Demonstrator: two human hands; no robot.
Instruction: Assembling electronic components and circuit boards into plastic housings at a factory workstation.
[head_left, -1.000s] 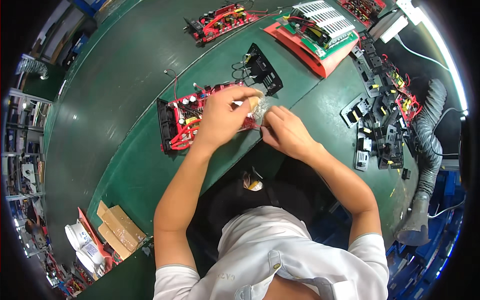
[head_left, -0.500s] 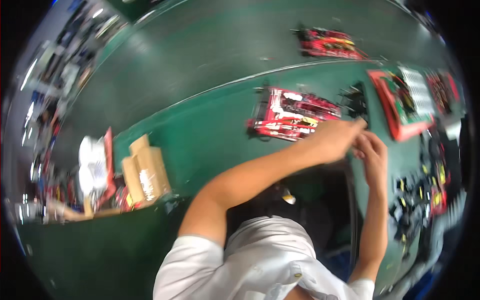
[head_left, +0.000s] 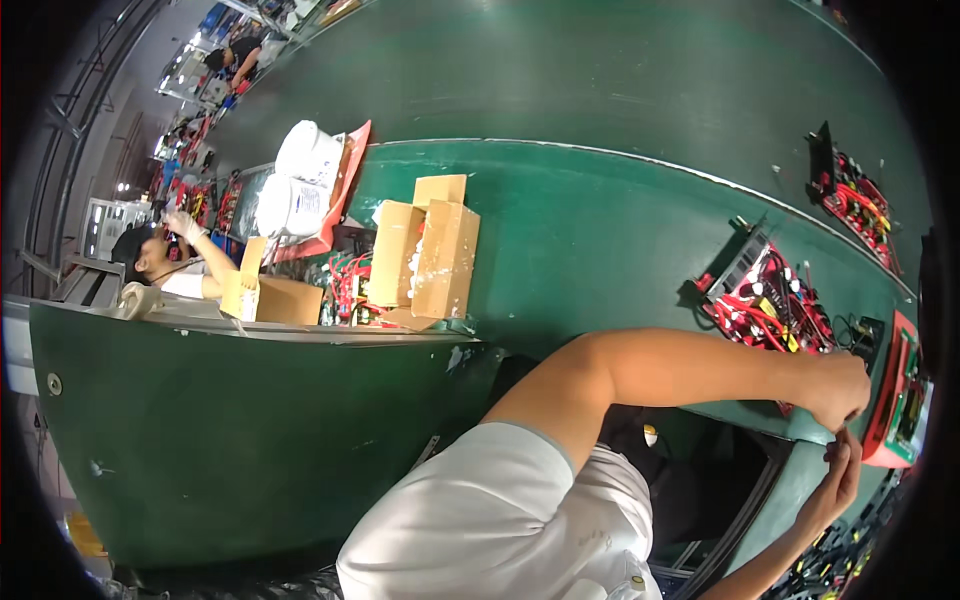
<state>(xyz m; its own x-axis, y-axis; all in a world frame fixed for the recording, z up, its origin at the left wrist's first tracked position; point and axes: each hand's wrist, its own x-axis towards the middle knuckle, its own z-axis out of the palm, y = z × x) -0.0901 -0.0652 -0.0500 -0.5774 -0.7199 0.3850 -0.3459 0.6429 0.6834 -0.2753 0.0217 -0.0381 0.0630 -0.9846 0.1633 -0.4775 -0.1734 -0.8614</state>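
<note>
My left hand [head_left: 838,390] reaches across to the far right, its fingers closed in a fist-like pinch. Just below it is my right hand [head_left: 842,478], fingers curled up toward the left one and almost touching it. Whatever either hand pinches is too small or hidden to name. Beyond my left forearm lies a red circuit-board assembly [head_left: 768,300] with red and yellow wires and a metal bracket. Black cabled parts [head_left: 858,330] lie beside the left wrist. An orange-red tray [head_left: 880,430] with a green circuit board [head_left: 912,385] sits right of both hands.
Another wired red board [head_left: 862,212] lies past the bench strip. Left of me stand open cardboard boxes [head_left: 447,262], white tubs [head_left: 293,205] and wired red parts [head_left: 350,285]. Black parts [head_left: 825,565] spread at lower right. A co-worker [head_left: 165,262] with a gloved hand is at far left.
My view has swung left, so the boards, tray and hands now appear farther right, and the co-worker has come into view. Both hands stay close together with fingers closed.
</note>
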